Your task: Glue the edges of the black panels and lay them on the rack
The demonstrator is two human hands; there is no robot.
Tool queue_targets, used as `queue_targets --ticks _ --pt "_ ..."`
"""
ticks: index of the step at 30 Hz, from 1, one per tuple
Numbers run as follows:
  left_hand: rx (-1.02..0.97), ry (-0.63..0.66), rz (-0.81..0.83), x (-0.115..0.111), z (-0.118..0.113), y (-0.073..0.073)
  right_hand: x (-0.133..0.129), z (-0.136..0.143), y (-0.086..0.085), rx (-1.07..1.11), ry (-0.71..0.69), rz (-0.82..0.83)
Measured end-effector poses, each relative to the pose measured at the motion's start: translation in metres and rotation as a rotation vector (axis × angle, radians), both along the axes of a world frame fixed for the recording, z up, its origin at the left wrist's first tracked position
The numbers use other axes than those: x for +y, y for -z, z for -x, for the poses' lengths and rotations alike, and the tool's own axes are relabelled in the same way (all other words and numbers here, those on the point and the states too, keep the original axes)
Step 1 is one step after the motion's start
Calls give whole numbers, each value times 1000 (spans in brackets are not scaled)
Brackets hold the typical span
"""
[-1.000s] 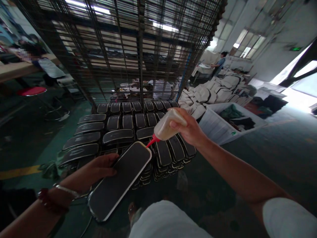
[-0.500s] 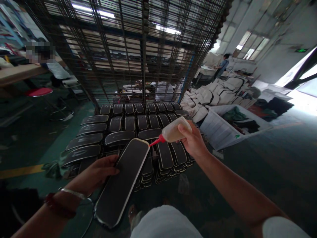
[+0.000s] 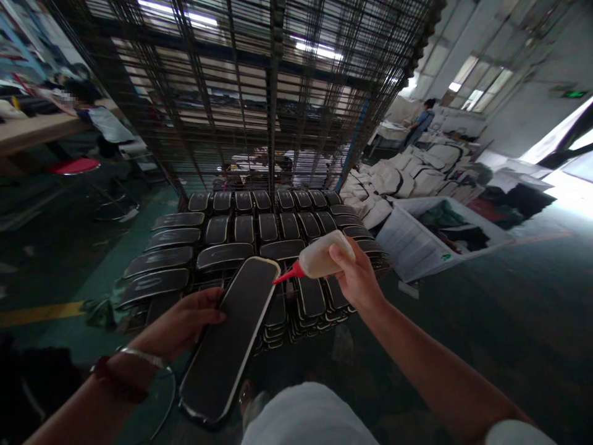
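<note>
- At the far left, a person in a white top [image 3: 109, 125] sits by a light brown wooden table [image 3: 41, 131]; a round red-topped stool [image 3: 75, 165] stands in front of it.
- Lower down, a yellow floor stripe [image 3: 41, 314] runs towards a crumpled dark green cloth [image 3: 99, 312].
- The left hand [image 3: 188, 321], with a dark red beaded bracelet [image 3: 118, 383] and a silver-coloured bangle [image 3: 143, 356] at its wrist, is mostly closed, thumb and fingers pinching the left edge of a long black panel with rounded ends and a pale rim [image 3: 234, 334]. The panel is tilted, its upper end leaning right.
- Beyond it, similar black panels with pale rims [image 3: 160, 285] lie in rows and stacks, below a tall dark wire rack [image 3: 273, 93].
- The right hand [image 3: 356, 269] is curled around a translucent, cloudy squeeze bottle with a red pointed nozzle [image 3: 324, 254], thumb on its side. The bottle slants down to the left, its tip at the panel's right rim near the upper end; whether it touches is unclear.
- Further right are a heap of off-white padded pieces [image 3: 398, 176], a person in blue [image 3: 421, 122] behind it, and a white rectangular plastic bin [image 3: 407, 247] holding green and dark cloth.
</note>
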State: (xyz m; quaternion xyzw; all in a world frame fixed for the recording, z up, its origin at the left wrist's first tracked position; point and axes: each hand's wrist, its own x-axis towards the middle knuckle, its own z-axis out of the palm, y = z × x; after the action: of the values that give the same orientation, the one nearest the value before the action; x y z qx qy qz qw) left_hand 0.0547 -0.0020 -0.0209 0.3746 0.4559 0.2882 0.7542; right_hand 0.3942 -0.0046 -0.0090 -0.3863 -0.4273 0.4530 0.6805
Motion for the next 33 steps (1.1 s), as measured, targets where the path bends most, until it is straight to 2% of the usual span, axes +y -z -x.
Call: queue_targets --ticks 7,12,16,22,33 --pt "12 -40 1 6 -7 -3 -16 14 4 13 -6 70" --pt "21 -55 9 11 -10 -3 -30 20 15 -12 -40 102" --pt "62 -92 10 13 -11 -2 -39 21 24 -69 -73 94" --pt "65 -102 23 18 -13 1 -48 21 37 -224 -49 66" --pt "58 -289 44 28 -14 3 -57 26 51 -238 -114 73"
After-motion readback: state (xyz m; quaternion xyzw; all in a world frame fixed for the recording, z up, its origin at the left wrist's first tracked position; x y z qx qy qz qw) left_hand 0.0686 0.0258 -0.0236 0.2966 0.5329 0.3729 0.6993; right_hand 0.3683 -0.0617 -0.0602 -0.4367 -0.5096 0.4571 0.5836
